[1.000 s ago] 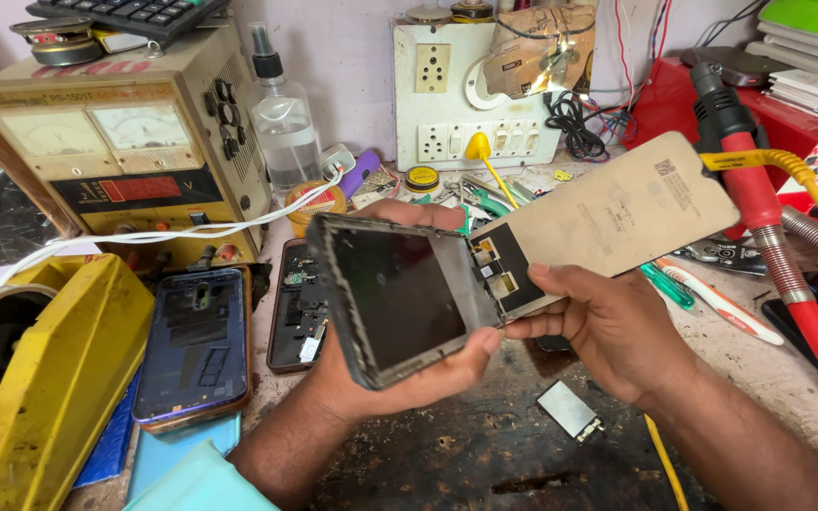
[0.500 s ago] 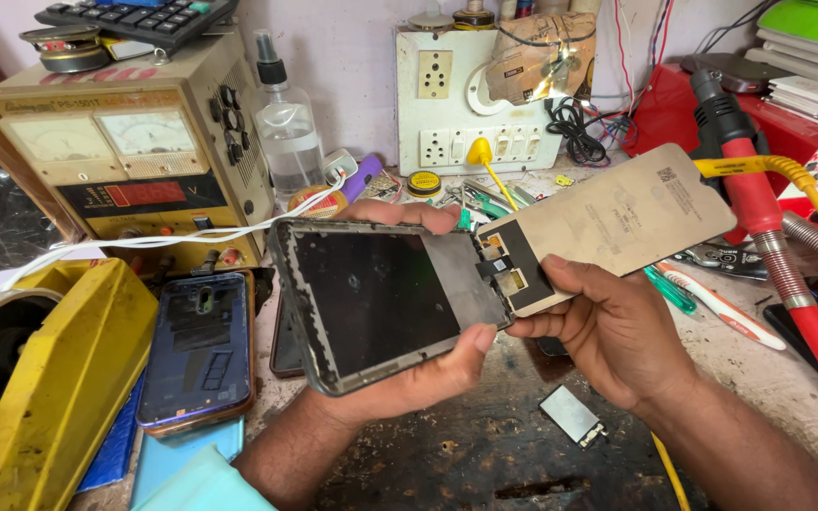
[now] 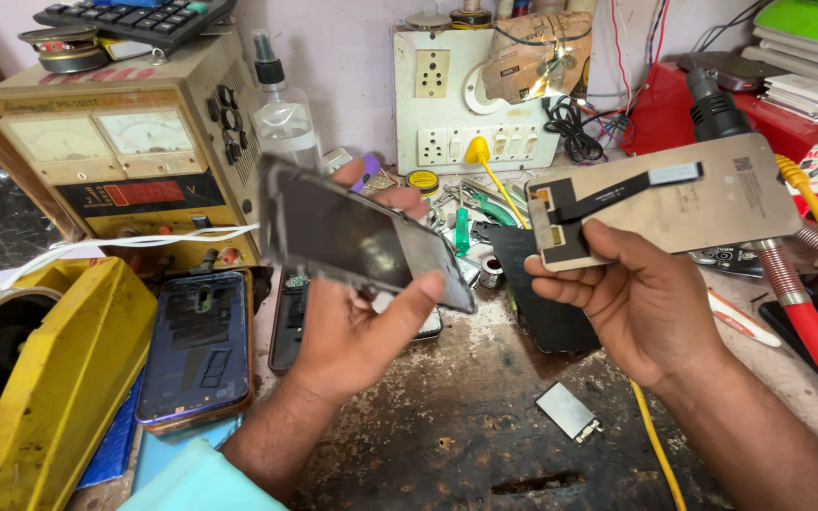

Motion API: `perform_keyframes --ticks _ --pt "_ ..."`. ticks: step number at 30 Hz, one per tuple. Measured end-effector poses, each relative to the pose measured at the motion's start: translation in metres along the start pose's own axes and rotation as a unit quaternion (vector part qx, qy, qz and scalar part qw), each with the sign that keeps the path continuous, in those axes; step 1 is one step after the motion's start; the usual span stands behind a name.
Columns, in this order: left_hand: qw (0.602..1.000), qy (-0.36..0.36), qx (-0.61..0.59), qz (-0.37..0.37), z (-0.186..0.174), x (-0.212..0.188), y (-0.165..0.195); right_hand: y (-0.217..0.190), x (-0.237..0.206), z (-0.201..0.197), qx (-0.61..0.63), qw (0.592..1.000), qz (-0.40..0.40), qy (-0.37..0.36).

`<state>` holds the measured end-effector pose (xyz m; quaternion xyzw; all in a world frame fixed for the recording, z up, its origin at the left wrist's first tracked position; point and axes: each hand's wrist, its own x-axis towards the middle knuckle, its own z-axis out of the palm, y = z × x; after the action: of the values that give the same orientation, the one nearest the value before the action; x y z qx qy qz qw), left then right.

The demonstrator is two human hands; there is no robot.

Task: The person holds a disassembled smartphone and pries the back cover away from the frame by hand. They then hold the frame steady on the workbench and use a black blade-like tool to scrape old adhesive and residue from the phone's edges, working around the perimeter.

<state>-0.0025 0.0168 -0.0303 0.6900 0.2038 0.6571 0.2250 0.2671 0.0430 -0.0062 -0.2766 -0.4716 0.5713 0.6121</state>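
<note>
Head view: left hand [image 3: 357, 326] grips phone frame [image 3: 362, 237]; right hand [image 3: 641, 303] pinches display panel [image 3: 674, 203]; pieces apart.

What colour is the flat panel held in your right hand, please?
Tan-gold panel with a black ribbon cable, in the head view.

- Both hands bare: left hand [image 3: 357, 331], right hand [image 3: 646, 303], no gloves, rings or watch showing.
- Light turquoise sleeve [image 3: 191, 483] at the left elbow.
- Right forearm uncovered to the frame edge.
</note>
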Motion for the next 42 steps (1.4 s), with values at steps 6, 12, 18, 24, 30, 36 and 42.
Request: perform_keyframes --ticks 6,12,18,24,30,36,42 --pt "0.936 0.051 -0.154 -0.314 0.011 0.007 -0.008 0.003 -0.004 0.010 -0.078 0.996 0.011 -0.034" --pt "0.905 0.072 -0.091 -0.410 0.019 -0.001 -0.022 0.002 -0.008 0.008 0.010 0.993 -0.017 -0.117" --pt "0.951 -0.021 0.022 -0.307 0.035 -0.011 -0.014 0.002 -0.006 0.004 -0.030 0.996 0.006 -0.084" --pt "0.918 -0.074 0.106 -0.376 0.034 -0.008 -0.006 0.002 -0.003 0.006 -0.109 0.994 -0.012 0.012" --pt "0.912 -0.098 0.101 -0.385 0.036 -0.012 -0.012 -0.001 -0.006 0.010 -0.124 0.991 -0.019 0.044" --pt "0.896 -0.154 0.197 -0.367 0.036 -0.010 -0.003 0.000 -0.007 0.012 -0.109 0.994 -0.029 -0.002" --pt "0.891 -0.192 0.269 -0.311 0.036 -0.012 0.005 0.004 -0.006 0.005 -0.110 0.994 0.024 0.014"
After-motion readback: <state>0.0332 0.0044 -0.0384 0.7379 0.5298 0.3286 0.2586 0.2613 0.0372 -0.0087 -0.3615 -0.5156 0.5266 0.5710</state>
